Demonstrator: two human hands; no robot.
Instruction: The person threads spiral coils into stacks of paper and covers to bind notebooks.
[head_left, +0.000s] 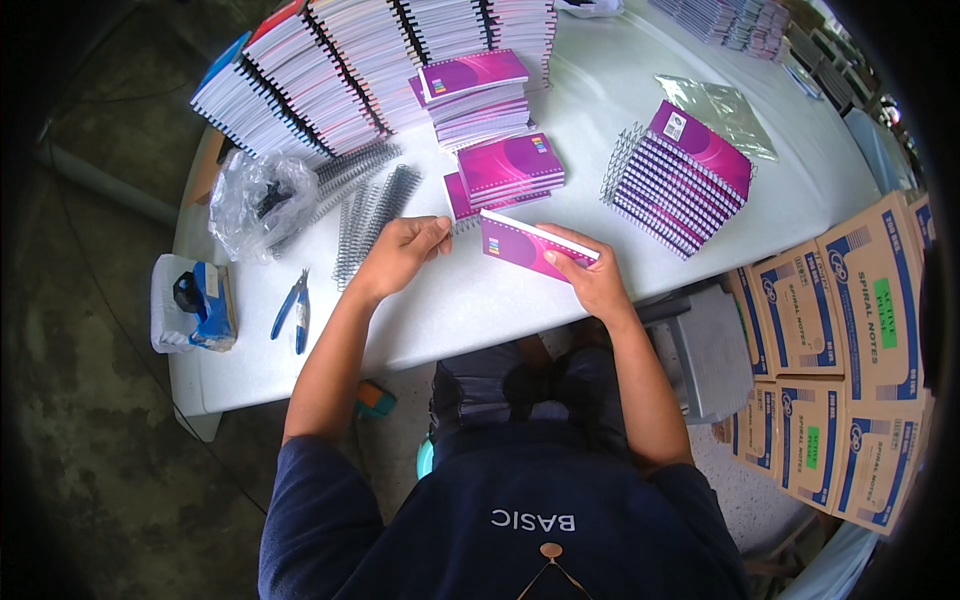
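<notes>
My right hand (600, 280) grips a small purple notebook (515, 248) by its right end, thumb on the cover. A row of punched holes runs along its upper edge. To the left of it, my left hand (410, 250) is closed with fingertips pinched together; whatever is in them, if anything, I cannot make out. Just beyond the hands lies a stack of purple notebooks (512, 162), with a taller notebook stack (478, 78) behind. Loose wire spiral coils (375, 215) lie beside my left hand. Over to the right is a pile of spiral-bound purple notebooks (675, 190).
Large stacks of spiral-bound books (380, 60) stand at the back left. A clear plastic bag (262, 205), blue-handled pliers (292, 310) and a blue box (212, 305) sit on the left. Clear plastic wrap (720, 110) lies back right; cardboard boxes (870, 300) are stacked beside the table (420, 335).
</notes>
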